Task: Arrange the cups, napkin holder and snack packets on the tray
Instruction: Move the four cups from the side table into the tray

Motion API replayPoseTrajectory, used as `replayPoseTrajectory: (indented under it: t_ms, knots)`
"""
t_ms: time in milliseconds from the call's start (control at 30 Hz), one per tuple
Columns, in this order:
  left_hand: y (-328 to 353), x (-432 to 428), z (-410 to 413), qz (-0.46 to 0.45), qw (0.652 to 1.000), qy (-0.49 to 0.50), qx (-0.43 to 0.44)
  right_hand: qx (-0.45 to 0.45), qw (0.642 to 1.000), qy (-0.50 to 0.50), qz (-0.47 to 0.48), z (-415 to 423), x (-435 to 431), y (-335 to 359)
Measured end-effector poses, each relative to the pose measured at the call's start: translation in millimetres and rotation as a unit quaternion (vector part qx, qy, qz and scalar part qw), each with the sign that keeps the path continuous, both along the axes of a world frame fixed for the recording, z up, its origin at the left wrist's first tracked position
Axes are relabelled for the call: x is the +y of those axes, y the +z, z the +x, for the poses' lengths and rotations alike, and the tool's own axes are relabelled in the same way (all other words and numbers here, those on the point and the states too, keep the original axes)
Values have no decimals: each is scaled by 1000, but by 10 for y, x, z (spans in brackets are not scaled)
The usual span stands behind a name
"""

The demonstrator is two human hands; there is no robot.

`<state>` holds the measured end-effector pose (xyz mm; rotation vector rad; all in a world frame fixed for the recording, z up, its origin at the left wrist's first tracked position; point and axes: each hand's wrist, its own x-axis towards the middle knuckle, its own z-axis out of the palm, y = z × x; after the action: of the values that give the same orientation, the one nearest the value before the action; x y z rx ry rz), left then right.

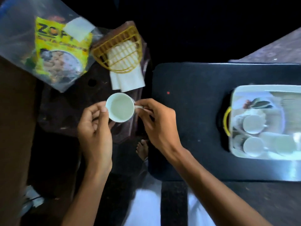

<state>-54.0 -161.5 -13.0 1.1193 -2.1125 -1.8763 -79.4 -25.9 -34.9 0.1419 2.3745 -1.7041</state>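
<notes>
A white cup (120, 108) is held upright between both hands above a dark brown stool. My left hand (94, 126) grips its body from the left. My right hand (156, 121) pinches its handle from the right. Behind it a yellow lattice napkin holder (118, 51) lies tilted with white napkins (128, 80) sliding out. A yellow snack packet (60, 49) sits inside a clear plastic bag at the far left. On the right a shiny steel tray (260, 158) with a yellow handle (226, 120) carries two white cups (251, 123) (252, 145).
The tray rests on a black surface (187, 111) to the right of the stool (61, 111). A bare foot (143, 149) shows on the floor between my arms. A wooden tabletop (276, 49) lies at the far right.
</notes>
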Motion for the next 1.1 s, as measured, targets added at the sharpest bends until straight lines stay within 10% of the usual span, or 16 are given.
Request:
replayPoseTrajectory:
  t_ms: [533, 1100]
  knots:
    - [14, 3321, -12, -1, 968, -253, -7, -5, 981, -149, 120, 510, 3586, 317]
    - [-468, 4200, -346, -195, 877, -430, -88, -42, 975, -142, 164, 498, 4558, -497]
